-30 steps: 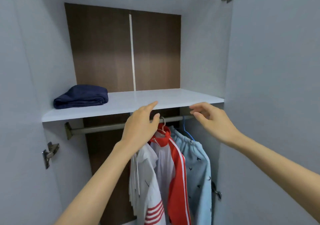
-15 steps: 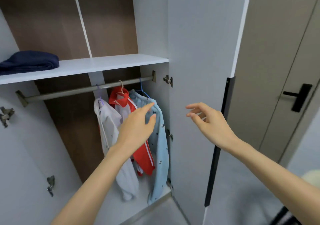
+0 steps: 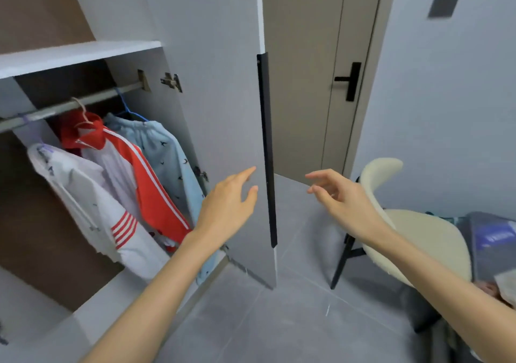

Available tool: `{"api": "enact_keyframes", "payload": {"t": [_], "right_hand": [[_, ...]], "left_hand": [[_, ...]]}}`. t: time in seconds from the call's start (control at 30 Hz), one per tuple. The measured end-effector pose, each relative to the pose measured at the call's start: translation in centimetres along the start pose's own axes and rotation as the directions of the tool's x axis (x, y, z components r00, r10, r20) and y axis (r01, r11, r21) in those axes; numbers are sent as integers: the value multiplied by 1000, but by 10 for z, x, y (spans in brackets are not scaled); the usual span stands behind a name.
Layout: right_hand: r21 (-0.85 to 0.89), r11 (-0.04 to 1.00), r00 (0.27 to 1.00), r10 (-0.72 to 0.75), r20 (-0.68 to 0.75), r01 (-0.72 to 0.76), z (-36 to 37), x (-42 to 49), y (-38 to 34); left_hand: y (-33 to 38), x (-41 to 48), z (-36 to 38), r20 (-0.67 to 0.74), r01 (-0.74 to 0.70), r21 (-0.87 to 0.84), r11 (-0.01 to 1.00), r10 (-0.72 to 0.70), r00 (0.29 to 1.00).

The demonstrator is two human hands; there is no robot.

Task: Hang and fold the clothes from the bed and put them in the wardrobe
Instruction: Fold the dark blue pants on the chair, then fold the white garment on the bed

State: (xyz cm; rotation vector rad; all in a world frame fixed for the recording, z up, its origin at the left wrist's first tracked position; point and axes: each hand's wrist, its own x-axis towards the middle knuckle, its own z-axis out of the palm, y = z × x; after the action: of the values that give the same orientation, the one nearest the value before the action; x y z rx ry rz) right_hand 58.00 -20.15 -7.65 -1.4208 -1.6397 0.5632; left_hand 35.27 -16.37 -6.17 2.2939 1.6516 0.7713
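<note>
L grip & R grip bare; both forearms bare too.

A: The wardrobe door is pale grey laminate, smooth and matt. The back panel is brown wood-grain, dull.
B: The rail is grey metal with a slight sheen. The hinge is brighter metal. The handle strip is black and matt.
A: Cloth next. The red-and-white jacket looks smooth and slick. The pale blue garment is soft, almost fleecy.
B: The blue hanger is thin and glossy. Plastic or coated wire, cannot tell.
A: The chair is cream, smooth and matt. The floor is grey tile with low glare.
</note>
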Motion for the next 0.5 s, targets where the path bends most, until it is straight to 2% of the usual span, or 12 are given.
{"api": "enact_keyframes", "payload": {"t": [0.23, 0.5], "right_hand": [[-43, 974, 956, 211, -205, -224, -49, -83, 47], [-28, 907, 832, 373, -410, -420, -115, -176, 100]], "left_hand": [[53, -6, 68, 187, -171, -104, 980, 188, 964], [142, -20, 160, 369, -361, -206, 910, 414, 832]]}}
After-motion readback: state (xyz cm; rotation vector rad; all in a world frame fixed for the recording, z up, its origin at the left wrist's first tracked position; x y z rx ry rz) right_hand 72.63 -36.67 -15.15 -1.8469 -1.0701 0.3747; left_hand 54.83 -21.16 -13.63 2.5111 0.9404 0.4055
